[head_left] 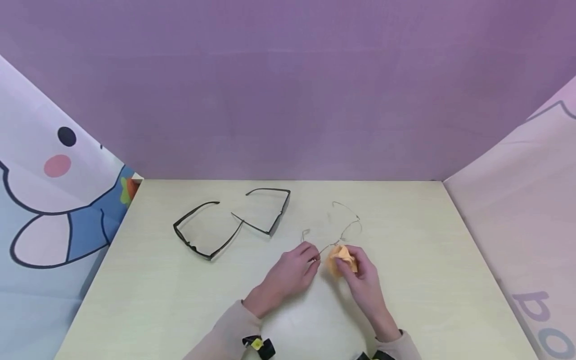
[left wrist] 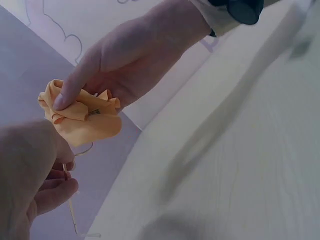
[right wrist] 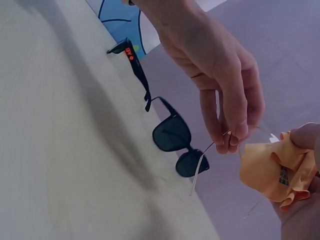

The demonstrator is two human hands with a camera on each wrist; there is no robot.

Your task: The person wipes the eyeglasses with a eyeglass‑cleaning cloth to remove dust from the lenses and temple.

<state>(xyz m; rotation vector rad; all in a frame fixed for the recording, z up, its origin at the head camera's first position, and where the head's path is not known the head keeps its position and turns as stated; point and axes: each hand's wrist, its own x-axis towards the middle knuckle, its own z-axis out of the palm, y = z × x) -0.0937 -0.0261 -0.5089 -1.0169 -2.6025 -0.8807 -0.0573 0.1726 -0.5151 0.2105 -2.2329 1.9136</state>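
Observation:
Thin wire-framed eyeglasses (head_left: 358, 218) are held over the table in front of me, their temples pointing away. My left hand (head_left: 292, 270) pinches the left end of the frame between thumb and fingers. An orange cloth (head_left: 338, 261), bunched up, is gripped in my right hand (head_left: 365, 286) close beside the left one. In the right wrist view the cloth (right wrist: 265, 170) overlaps part of the glasses and hides a lens. One slender temple (right wrist: 196, 177) hangs down below the left fingers there.
Two pairs of black-framed glasses lie unfolded on the pale table (head_left: 144, 295), left of the hands. The nearer pair (head_left: 192, 248) touches or overlaps a temple of the farther pair (head_left: 280, 218). A purple backdrop (head_left: 288, 100) rises behind, with printed side panels (head_left: 508, 200).

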